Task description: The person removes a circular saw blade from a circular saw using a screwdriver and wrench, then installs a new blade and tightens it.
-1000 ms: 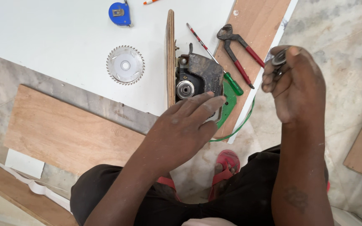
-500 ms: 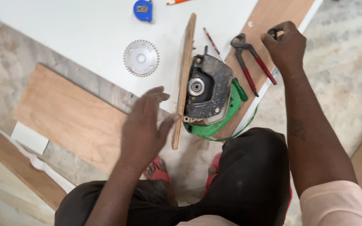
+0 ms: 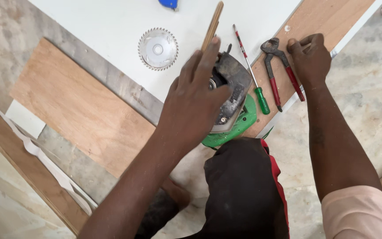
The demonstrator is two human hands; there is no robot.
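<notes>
A green and grey circular saw (image 3: 235,95) lies on its side at the edge of a white board (image 3: 102,22). My left hand (image 3: 195,97) lies over the saw's body with its fingers spread. One fingertip touches a thin wooden strip (image 3: 213,22) that stands on edge against the saw. My right hand (image 3: 308,57) presses its curled fingertips onto a plywood strip (image 3: 328,17), right beside the head of red-handled pincers (image 3: 281,66). What sits under those fingertips is hidden.
A loose toothed saw blade (image 3: 158,48) lies on the white board. A green-handled screwdriver (image 3: 255,77) rests between saw and pincers. A blue tape measure (image 3: 169,3) is at the top edge. A plywood panel (image 3: 80,110) lies on the floor at the left. My dark-clothed knees (image 3: 244,190) are below.
My left hand has come back down onto the saw. My right hand, which held a small dark part up, has lowered to the plywood strip beside the pincers.
</notes>
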